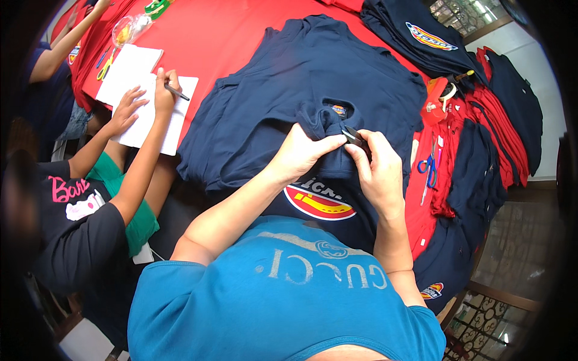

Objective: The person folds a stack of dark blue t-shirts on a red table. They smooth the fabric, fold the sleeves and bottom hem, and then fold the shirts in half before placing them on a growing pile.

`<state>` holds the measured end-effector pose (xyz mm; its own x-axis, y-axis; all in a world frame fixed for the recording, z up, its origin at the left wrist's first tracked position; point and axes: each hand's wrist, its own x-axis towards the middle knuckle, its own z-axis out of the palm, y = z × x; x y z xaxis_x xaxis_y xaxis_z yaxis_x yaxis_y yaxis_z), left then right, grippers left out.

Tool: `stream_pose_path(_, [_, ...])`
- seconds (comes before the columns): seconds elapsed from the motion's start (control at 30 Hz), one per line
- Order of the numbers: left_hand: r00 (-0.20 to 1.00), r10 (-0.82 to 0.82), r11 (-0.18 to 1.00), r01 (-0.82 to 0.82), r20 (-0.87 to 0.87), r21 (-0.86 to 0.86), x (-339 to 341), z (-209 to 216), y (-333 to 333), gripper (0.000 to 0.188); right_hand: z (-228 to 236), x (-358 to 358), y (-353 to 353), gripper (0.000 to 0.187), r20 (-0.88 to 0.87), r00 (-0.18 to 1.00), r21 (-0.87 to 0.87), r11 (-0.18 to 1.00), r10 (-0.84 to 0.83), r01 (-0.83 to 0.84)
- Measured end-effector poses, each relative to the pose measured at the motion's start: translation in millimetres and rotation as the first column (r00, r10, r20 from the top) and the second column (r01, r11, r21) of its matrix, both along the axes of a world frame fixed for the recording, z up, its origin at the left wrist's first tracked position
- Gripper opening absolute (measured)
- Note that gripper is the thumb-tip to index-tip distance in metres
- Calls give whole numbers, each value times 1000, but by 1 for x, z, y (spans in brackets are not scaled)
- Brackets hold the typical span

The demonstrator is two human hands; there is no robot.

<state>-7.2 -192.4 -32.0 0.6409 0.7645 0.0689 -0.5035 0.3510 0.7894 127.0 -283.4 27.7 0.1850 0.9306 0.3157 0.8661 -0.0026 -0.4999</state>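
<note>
Pinching a bunched fold of collar on the dark navy cotton shirt [313, 90] with the left hand [301, 153], thumb and fingers closed tight on the cloth. Lying spread flat on the red table covering [241, 30], collar end at the grip, body and sleeves running away from both hands toward the far side of the table; long axis therefore straight out ahead of the grip. Gripping a small flat black object [355, 137], perhaps a tag or a clip, in the right hand [379, 174], fingers curled shut around it, its tip just at the pinched fold and touching or nearly touching the left thumb. Cannot tell what the black piece is exactly. Equally near the collar, both hands, meeting over it; left on the cloth itself, right on the small piece beside it.

Below the grip, closer to the body, a second navy garment with a red and yellow printed badge [318, 201]. Right of the right hand, blue-handled scissors [428, 168] on a heap of red and navy folded shirts [487, 132]. Well to the left of the left hand, another person's hands writing with a dark pen [176, 91] on white paper sheets [129, 69].
</note>
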Motion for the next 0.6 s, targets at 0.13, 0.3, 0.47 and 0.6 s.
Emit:
stream_pose_path(0.13, [998, -47, 999, 46, -38, -6, -1, -3, 2, 24, -1, 3, 0, 22, -27, 1000, -13, 1000, 10, -11])
stream_pose_path(0.3, [999, -21, 1000, 21, 46, 7, 9, 0, 7, 15, -16, 27, -5, 27, -233, 968, 103, 987, -94, 120])
stream_pose_path(0.47, [993, -44, 998, 49, -111, 45, 16, -2, 46, 24, -13, 62, -31, 29, -541, 810, -1, 964, -225, 267])
stream_pose_path(0.6, [978, -115, 993, 106, -175, -59, 32, -14, 71, 29, -23, 75, -65, 29, -557, 763, -100, 939, -327, 329])
